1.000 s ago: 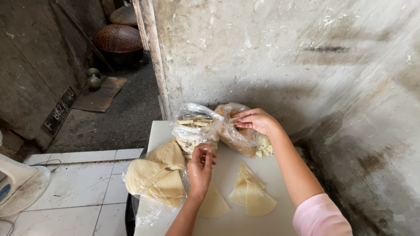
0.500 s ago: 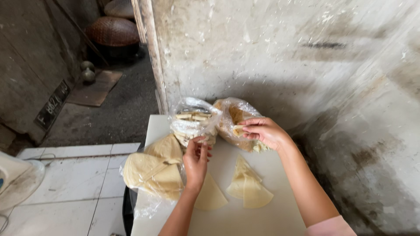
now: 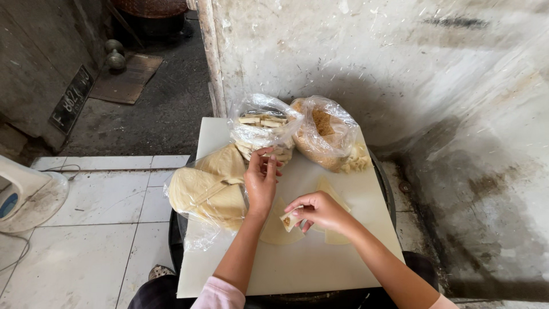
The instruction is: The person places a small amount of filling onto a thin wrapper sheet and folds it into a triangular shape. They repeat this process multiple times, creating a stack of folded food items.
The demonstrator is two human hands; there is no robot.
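My right hand (image 3: 319,210) pinches a small pale piece of filling (image 3: 289,221) just above a triangular dough wrapper (image 3: 280,230) on the white board (image 3: 309,263). A second wrapper (image 3: 330,191) lies partly under that hand. My left hand (image 3: 261,183) hovers with curled fingers at the mouth of a clear bag of pale cut strips (image 3: 260,130); I cannot see anything in its fingers. A clear bag of brown crumbly filling (image 3: 327,136) stands to the right of that one.
A plastic-wrapped stack of dough sheets (image 3: 207,186) lies at the board's left edge. The board rests on a dark round pan (image 3: 391,194) against a stained concrete wall (image 3: 400,63). A white appliance (image 3: 23,194) stands on the tiled floor at left.
My right hand has come back from the filling bag toward me, carrying a small piece down over the wrapper. My left hand stayed near the strip bag.
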